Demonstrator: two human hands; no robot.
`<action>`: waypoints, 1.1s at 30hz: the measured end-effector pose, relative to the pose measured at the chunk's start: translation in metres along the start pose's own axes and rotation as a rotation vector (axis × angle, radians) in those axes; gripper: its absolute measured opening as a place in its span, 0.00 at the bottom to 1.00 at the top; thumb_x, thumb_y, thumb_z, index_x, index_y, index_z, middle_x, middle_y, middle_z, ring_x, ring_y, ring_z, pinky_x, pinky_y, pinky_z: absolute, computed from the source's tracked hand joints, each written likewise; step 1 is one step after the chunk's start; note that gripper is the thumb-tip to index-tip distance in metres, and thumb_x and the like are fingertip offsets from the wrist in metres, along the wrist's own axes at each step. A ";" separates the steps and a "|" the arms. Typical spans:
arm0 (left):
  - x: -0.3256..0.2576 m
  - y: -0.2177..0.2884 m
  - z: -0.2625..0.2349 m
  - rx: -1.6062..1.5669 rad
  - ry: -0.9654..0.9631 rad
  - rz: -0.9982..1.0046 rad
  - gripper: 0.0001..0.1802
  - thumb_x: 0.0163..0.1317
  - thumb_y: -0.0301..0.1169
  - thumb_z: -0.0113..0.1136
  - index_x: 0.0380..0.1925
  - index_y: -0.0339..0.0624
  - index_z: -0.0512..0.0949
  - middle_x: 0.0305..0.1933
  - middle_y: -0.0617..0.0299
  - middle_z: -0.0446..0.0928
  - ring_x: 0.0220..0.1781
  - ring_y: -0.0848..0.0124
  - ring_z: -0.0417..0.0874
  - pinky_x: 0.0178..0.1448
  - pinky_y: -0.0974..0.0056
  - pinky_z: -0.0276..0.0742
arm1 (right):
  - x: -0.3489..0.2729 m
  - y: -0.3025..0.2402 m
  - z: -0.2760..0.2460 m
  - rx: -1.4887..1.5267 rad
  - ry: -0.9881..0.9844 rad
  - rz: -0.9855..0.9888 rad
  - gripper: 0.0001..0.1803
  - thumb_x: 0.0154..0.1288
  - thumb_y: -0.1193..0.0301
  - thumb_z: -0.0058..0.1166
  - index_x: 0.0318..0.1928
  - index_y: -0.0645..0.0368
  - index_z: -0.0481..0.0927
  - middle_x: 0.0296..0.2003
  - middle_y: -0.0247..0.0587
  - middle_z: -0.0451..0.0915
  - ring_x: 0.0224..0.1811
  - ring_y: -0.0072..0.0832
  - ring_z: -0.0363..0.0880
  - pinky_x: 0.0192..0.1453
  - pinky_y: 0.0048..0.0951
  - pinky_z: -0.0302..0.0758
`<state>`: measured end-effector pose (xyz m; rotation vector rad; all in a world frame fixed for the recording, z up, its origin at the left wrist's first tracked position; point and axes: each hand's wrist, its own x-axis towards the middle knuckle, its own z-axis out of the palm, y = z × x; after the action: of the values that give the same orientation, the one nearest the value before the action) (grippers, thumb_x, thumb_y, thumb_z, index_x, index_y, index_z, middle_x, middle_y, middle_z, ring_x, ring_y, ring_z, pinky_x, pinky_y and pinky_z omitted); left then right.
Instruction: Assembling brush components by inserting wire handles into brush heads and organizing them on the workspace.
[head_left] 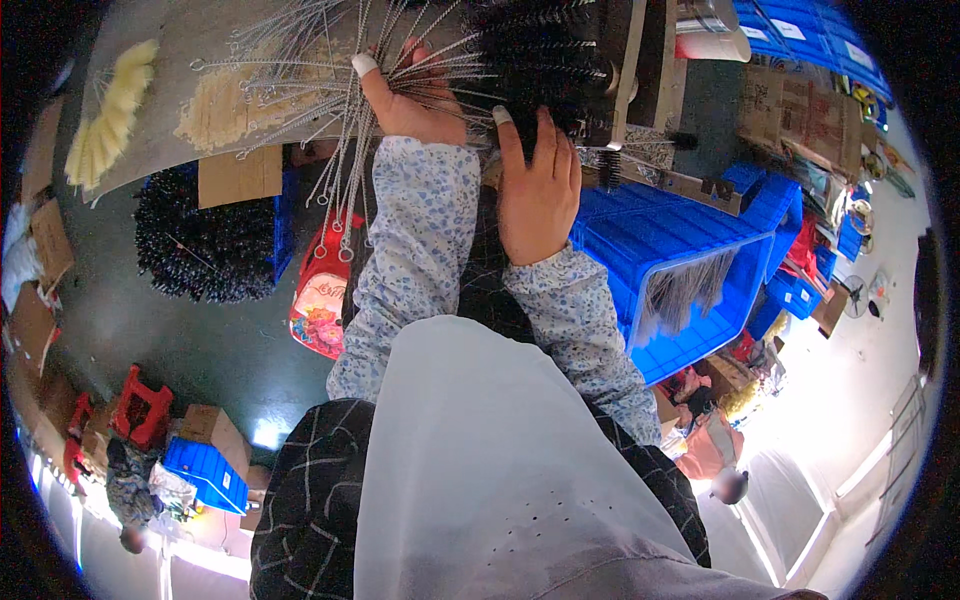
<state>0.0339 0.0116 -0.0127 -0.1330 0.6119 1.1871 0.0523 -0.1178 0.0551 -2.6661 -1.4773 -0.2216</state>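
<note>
Twisted-wire brushes with black bristles lie in a thick bunch at the top middle. Their bare wire stems, many ending in small loops, fan out to the left and downward. My left hand is in among these stems, its thumb and curled fingers around part of the bunch. White covering wraps the left thumb tip. Just below the black bristles, my right hand lies palm down with its fingers stretched out. A white covering is on one of its fingertips too, and nothing shows in its grasp.
Pale bristle brushes lie on the worktable at left. Below are a pile of black brushes and a red bag. A blue crate holding wire stems stands at right. Two people are in the background.
</note>
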 end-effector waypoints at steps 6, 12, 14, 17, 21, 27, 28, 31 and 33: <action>-0.010 -0.005 0.010 0.032 0.002 0.059 0.24 0.56 0.50 0.46 0.40 0.40 0.64 0.33 0.54 0.73 0.30 0.71 0.74 0.32 0.69 0.74 | -0.002 0.006 0.003 0.005 0.014 -0.001 0.24 0.49 0.74 0.43 0.51 0.46 0.65 0.51 0.47 0.62 0.49 0.42 0.64 0.52 0.37 0.62; -0.001 0.011 0.002 0.037 -0.082 -0.005 0.25 0.55 0.51 0.46 0.39 0.39 0.66 0.33 0.55 0.73 0.31 0.71 0.74 0.32 0.69 0.74 | 0.001 -0.003 -0.004 0.041 0.020 -0.017 0.24 0.49 0.75 0.42 0.51 0.46 0.66 0.51 0.48 0.62 0.49 0.42 0.64 0.52 0.39 0.62; -0.004 0.011 0.001 0.105 -0.076 0.030 0.25 0.55 0.51 0.46 0.40 0.40 0.65 0.34 0.55 0.73 0.32 0.71 0.74 0.33 0.69 0.75 | -0.001 -0.002 -0.002 0.033 0.025 -0.018 0.24 0.49 0.75 0.41 0.51 0.47 0.66 0.51 0.48 0.61 0.49 0.42 0.64 0.53 0.39 0.62; -0.005 0.010 0.003 0.093 -0.069 0.013 0.25 0.55 0.51 0.47 0.42 0.41 0.65 0.35 0.55 0.72 0.33 0.70 0.74 0.34 0.70 0.74 | -0.003 -0.003 0.000 0.027 0.036 -0.019 0.24 0.49 0.75 0.41 0.51 0.48 0.66 0.52 0.49 0.61 0.49 0.42 0.64 0.53 0.39 0.62; -0.006 0.011 0.001 0.144 -0.071 0.020 0.26 0.56 0.52 0.45 0.44 0.42 0.64 0.36 0.54 0.71 0.35 0.66 0.73 0.37 0.62 0.74 | -0.006 -0.004 0.004 0.064 0.033 0.000 0.23 0.49 0.75 0.42 0.50 0.49 0.66 0.53 0.50 0.60 0.48 0.43 0.65 0.54 0.39 0.61; -0.015 0.018 -0.014 0.213 0.033 -0.167 0.28 0.56 0.55 0.39 0.46 0.44 0.64 0.43 0.55 0.67 0.48 0.59 0.65 0.47 0.44 0.64 | -0.013 0.002 0.014 0.051 -0.072 0.024 0.22 0.49 0.75 0.42 0.49 0.48 0.67 0.53 0.49 0.60 0.49 0.41 0.65 0.55 0.39 0.59; -0.015 0.021 -0.015 0.215 0.032 -0.163 0.28 0.56 0.55 0.39 0.46 0.44 0.64 0.43 0.55 0.67 0.48 0.59 0.65 0.47 0.44 0.64 | -0.013 0.001 0.013 0.055 -0.070 0.023 0.22 0.49 0.75 0.42 0.49 0.48 0.67 0.53 0.49 0.60 0.49 0.41 0.65 0.55 0.39 0.59; -0.014 0.027 -0.016 0.176 0.017 -0.187 0.30 0.55 0.56 0.39 0.45 0.42 0.65 0.44 0.55 0.68 0.47 0.59 0.66 0.46 0.44 0.64 | -0.008 -0.004 0.004 0.011 -0.002 -0.009 0.20 0.52 0.70 0.39 0.49 0.51 0.66 0.53 0.50 0.60 0.51 0.40 0.64 0.56 0.43 0.57; -0.012 0.029 -0.012 0.165 -0.089 -0.130 0.32 0.54 0.58 0.39 0.44 0.40 0.66 0.42 0.56 0.68 0.44 0.59 0.68 0.44 0.46 0.67 | -0.003 -0.009 -0.004 0.028 0.050 0.006 0.23 0.50 0.74 0.42 0.50 0.48 0.66 0.52 0.44 0.60 0.53 0.38 0.61 0.57 0.41 0.56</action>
<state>0.0004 0.0079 -0.0106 0.0197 0.6114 1.0075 0.0425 -0.1160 0.0586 -2.6230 -1.4463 -0.2633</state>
